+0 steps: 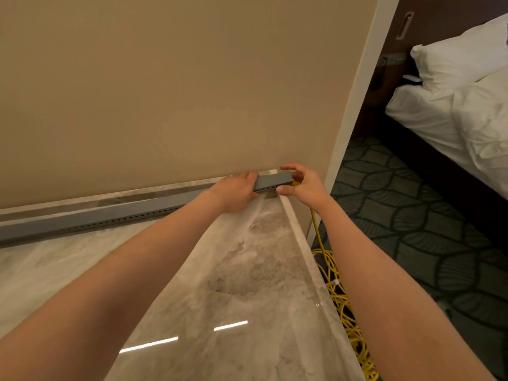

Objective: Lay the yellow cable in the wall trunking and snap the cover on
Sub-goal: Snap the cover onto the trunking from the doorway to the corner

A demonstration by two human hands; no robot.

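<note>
Both my arms reach forward to the wall's foot. My left hand [236, 189] grips the grey trunking [110, 219], which runs in from 9 o'clock. My right hand [303, 184] curls round its end, forefinger above, thumb below; contact unclear. The yellow cable [336, 295] leaves that end, coiling at 5 o'clock.

Warm dim light, glare streaks on the marble top [192, 312], wide-angle edge bending.
</note>
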